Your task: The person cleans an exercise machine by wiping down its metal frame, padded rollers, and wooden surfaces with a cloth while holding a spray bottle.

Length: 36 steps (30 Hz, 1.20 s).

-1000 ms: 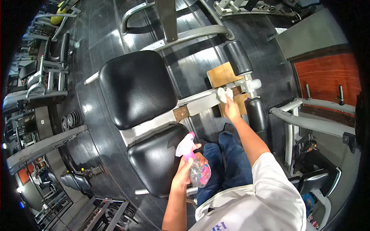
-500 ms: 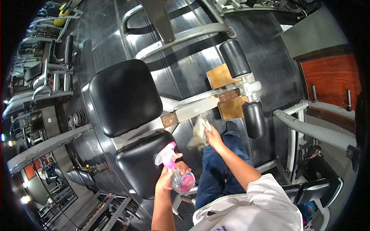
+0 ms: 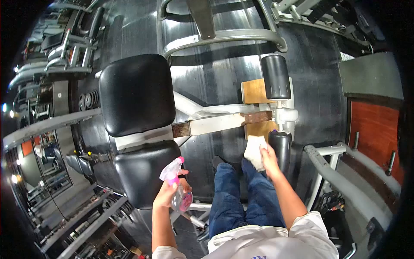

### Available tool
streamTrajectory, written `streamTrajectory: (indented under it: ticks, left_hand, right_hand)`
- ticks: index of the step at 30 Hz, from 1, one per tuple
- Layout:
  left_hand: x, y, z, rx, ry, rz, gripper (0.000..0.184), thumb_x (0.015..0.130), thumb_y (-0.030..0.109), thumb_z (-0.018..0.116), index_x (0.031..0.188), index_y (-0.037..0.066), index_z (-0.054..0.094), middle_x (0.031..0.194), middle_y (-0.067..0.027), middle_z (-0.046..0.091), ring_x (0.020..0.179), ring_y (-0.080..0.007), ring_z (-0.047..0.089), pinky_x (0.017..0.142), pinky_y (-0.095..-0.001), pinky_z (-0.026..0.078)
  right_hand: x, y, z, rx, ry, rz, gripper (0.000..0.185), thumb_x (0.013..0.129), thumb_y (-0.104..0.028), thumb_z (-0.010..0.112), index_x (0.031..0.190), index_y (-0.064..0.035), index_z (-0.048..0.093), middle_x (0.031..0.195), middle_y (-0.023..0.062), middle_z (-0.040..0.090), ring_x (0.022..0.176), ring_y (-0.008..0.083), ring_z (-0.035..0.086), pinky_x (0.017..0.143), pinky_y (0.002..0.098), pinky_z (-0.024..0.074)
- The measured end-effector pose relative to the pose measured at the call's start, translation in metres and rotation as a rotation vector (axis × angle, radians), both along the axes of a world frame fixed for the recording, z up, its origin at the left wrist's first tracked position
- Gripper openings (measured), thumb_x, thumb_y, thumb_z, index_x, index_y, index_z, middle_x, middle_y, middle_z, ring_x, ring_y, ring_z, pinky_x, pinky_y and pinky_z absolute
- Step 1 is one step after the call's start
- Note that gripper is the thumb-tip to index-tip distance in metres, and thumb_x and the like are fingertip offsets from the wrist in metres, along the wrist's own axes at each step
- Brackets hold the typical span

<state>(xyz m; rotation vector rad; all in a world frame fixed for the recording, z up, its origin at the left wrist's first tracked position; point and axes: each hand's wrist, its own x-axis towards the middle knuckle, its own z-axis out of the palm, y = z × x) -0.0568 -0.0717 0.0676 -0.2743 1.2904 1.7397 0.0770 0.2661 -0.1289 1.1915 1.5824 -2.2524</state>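
The lone head-worn view looks steeply down over the wearer's legs (image 3: 226, 194) and floor (image 3: 220, 84).

No text can be read for certain. Blue-purple letters (image 3: 259, 257) stand on the front of the white shirt (image 3: 276, 242), but the view's lower edge cuts them off. The bottle (image 3: 177, 200) bears a pink label (image 3: 187, 200), its print too small and blurred to make out.

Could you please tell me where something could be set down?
Bare floor lies between the farther black pad, the curved tube and the far roller; that pad's top is bare too. It's crowded beside the near roller, where the right hand holds a cloth, and by the nearer pad, where the left hand holds a spray bottle.
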Motion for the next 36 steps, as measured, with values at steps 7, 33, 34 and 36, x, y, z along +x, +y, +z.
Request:
streamTrajectory:
  ticks: [7, 33, 34, 36]
  left_hand:
    - [0.041, 0.097, -0.026, -0.476, 0.244, -0.114, 0.05, 0.092, 0.021, 0.067, 0.134, 0.002, 0.049, 0.085, 0.0011, 0.057, 0.08, -0.0092, 0.057, 0.075, -0.0266, 0.047]
    - [-0.023, 0.144, -0.043, -0.513, 0.165, -0.427, 0.062, 0.095, 0.038, 0.059, 0.138, 0.0, 0.034, 0.111, -0.0267, 0.064, 0.105, -0.0406, 0.065, 0.09, -0.0427, 0.049]
    - [-0.021, 0.141, -0.048, -0.479, 0.218, -0.427, 0.063, 0.096, 0.038, 0.058, 0.139, 0.001, 0.032, 0.11, -0.0268, 0.064, 0.104, -0.0412, 0.065, 0.089, -0.0428, 0.049]
    - [-0.026, 0.142, -0.046, -0.445, 0.128, -0.388, 0.062, 0.097, 0.037, 0.058, 0.139, -0.001, 0.032, 0.11, -0.0232, 0.064, 0.103, -0.034, 0.064, 0.09, -0.04, 0.048]
  right_hand:
    - [-0.091, 0.085, 0.018, 0.063, 0.026, 0.074, 0.041, 0.1, -0.027, 0.053, 0.131, -0.0005, 0.053, 0.12, 0.007, 0.063, 0.11, 0.0149, 0.058, 0.097, 0.0292, 0.0429]
    - [-0.106, 0.047, -0.016, -0.009, -0.099, 0.102, 0.039, 0.099, -0.021, 0.055, 0.133, -0.0026, 0.055, 0.124, 0.0037, 0.061, 0.114, 0.0146, 0.054, 0.1, 0.0288, 0.0387]
    - [-0.102, 0.048, -0.02, 0.008, -0.148, 0.092, 0.039, 0.098, -0.021, 0.055, 0.133, -0.0028, 0.055, 0.123, 0.0036, 0.062, 0.114, 0.0146, 0.054, 0.1, 0.0288, 0.0389]
    - [-0.101, 0.039, -0.013, 0.029, -0.228, 0.072, 0.041, 0.098, -0.021, 0.056, 0.135, -0.003, 0.054, 0.123, 0.0041, 0.062, 0.112, 0.0143, 0.055, 0.098, 0.0285, 0.04]
